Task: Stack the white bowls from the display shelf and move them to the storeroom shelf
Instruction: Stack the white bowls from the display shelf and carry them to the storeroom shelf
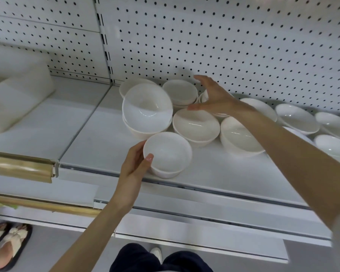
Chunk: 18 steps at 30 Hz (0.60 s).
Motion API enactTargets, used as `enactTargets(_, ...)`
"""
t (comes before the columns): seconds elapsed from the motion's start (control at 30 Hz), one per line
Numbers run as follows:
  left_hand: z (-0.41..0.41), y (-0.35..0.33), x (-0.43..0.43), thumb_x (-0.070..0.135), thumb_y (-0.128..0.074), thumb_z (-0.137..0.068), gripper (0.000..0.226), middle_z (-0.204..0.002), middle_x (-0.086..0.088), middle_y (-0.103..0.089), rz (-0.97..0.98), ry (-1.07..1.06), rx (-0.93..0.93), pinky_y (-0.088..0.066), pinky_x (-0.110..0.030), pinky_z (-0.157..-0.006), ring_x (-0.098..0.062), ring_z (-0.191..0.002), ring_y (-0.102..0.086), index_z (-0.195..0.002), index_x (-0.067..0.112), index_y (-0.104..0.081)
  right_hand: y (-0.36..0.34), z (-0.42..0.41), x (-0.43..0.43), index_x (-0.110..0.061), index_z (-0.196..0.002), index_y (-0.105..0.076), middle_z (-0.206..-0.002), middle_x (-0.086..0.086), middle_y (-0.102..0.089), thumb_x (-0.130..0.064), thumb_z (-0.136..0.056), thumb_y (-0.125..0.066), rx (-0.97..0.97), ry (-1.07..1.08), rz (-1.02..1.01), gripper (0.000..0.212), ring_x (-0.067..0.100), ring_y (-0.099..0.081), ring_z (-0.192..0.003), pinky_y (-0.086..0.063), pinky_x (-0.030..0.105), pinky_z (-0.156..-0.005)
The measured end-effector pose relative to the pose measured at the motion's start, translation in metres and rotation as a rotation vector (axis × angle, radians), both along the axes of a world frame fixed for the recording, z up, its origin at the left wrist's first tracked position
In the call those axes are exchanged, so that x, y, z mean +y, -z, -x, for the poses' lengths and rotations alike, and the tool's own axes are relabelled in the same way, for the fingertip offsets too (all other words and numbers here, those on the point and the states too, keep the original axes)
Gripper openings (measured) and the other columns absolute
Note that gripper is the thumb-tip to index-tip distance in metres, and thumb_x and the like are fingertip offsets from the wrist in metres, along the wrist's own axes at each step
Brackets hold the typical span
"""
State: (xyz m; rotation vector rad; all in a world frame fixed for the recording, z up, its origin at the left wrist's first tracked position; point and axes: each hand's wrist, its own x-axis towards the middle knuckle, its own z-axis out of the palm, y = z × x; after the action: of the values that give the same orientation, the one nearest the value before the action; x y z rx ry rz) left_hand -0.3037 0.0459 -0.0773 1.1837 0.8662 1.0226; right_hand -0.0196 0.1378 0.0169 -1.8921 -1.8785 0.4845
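Glazed white bowls (196,124) crowd the display shelf (106,142): likely rigid, slippery, chip-prone. Left hand (133,167) grips a small two-bowl stack (167,154) near the front edge, thumb over the rim; right hand (214,97) hovers spread above rear bowls, holding nothing. Grip rims, support bases

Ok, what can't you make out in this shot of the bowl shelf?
All in the head view:
- The bowl behind the right hand is mostly covered by the palm and wrist.
- The far-right bowls are cut off by the frame edge, so their count is unclear.
- In the stack that the left hand holds, the top bowl hides how many lie beneath.
- The white block at the left is too blurred to identify.
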Motion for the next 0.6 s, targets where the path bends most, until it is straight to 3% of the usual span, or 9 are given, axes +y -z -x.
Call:
enactTargets(0.13,0.003,-0.001,0.002,0.031,-0.056,-0.083,0.045,-0.123,0.016,-0.063,-0.010,0.037,0.032,-0.048,-0.014,-0.091,-0.001,-0.117,-0.056,-0.127,0.024,-0.054,-0.002,0.000,0.035,-0.023,-0.152,-0.014,-0.157,-0.001,-0.020,-0.043,-0.070,-0.081,-0.041,-0.026,0.116,0.108,0.019,-0.024,-0.141,-0.025,0.031,-0.109)
enactTargets(0.3,0.005,-0.006,0.007,0.037,-0.064,-0.076,0.053,-0.123,0.013,-0.065,0.026,0.073,0.052,-0.048,-0.021,-0.094,-0.007,-0.119,-0.057,-0.128,0.025,-0.056,0.003,0.001,0.057,-0.026,-0.152,-0.010,-0.157,-0.002,-0.021,-0.052,-0.065,-0.081,-0.088,-0.063,0.218,0.115,0.020,-0.027,-0.141,-0.027,0.039,-0.114)
enactTargets(0.47,0.004,-0.012,0.010,0.050,-0.064,-0.067,0.063,-0.123,0.011,-0.066,0.067,0.084,0.058,-0.044,-0.036,-0.105,-0.010,-0.119,-0.058,-0.125,0.028,-0.059,0.005,-0.002,0.062,-0.031,-0.149,-0.016,-0.153,0.000,-0.030,-0.045,-0.064,-0.085,-0.008,-0.078,0.186,0.110,0.018,-0.034,-0.137,-0.030,0.032,-0.110)
enactTargets(0.6,0.002,-0.015,0.010,0.053,-0.064,-0.066,0.064,-0.122,0.011,-0.066,0.084,0.078,0.071,-0.042,-0.043,-0.108,-0.011,-0.119,-0.058,-0.125,0.030,-0.059,0.009,-0.001,0.061,-0.032,-0.145,-0.022,-0.145,0.004,-0.038,-0.038,-0.062,-0.087,0.051,-0.064,0.135,0.106,0.019,-0.038,-0.131,-0.033,0.036,-0.109)
